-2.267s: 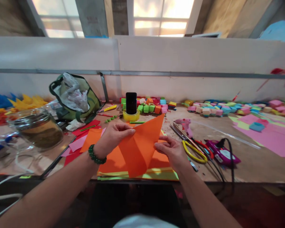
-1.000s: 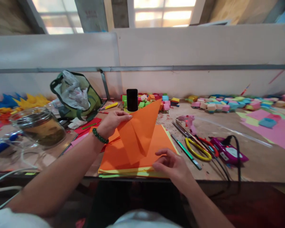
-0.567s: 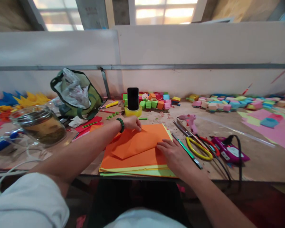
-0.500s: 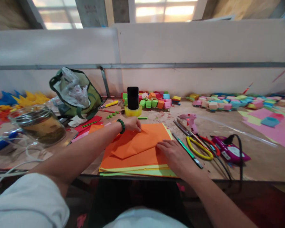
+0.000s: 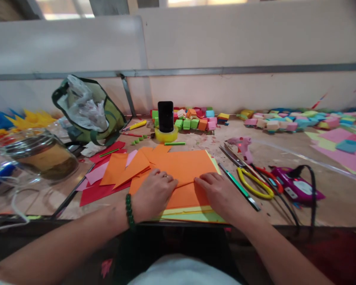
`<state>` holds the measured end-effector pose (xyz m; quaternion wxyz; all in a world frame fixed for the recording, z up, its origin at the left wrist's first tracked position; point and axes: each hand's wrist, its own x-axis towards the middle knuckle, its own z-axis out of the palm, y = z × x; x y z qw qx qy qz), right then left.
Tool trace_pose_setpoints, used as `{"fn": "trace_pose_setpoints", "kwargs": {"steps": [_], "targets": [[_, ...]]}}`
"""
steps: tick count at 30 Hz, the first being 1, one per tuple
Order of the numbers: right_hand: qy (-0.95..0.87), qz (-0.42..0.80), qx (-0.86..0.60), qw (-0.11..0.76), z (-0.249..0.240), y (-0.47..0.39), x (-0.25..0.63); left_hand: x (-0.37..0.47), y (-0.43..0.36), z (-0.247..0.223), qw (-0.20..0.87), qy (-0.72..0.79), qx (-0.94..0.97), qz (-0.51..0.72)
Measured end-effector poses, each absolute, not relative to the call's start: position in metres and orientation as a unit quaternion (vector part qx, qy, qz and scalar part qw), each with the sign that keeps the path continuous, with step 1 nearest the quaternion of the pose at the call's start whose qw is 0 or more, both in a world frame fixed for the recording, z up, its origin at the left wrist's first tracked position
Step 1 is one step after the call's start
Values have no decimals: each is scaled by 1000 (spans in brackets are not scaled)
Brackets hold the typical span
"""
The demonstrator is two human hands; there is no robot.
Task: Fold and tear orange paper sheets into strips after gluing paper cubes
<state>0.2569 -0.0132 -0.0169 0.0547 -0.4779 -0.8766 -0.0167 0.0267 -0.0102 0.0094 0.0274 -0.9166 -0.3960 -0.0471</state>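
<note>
Left fingers (image 5: 172,184) curl, pinch unclear to me; right fingers (image 5: 204,180) lie extended; I'd press evenly along the folded orange sheet (image 5: 184,172) between them.

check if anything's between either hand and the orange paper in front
Nothing visible: the left hand and right hand both rest on the orange paper. The green tool lies beside the right hand, not between.
</note>
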Motion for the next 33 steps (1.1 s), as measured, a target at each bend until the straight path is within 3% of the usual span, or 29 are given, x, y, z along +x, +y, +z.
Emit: {"fn": "trace_pose_setpoints", "kwargs": {"steps": [7, 16, 26, 33], "targets": [[-888, -21, -453, 77, -12, -12, 246, 15, -36, -18, 29, -436, -891, -118], [-930, -53, -360, 45, -13, -19, 204, 19, -42, -32, 85, -436, -883, -152], [-871, -124, -472, 52, -31, 1, 295, 17, -49, -25, 47, -481, -868, -110], [-866, -138, -473, 81, -38, 1, 298, 3, -67, -25, 52, -513, -847, -130]]}}
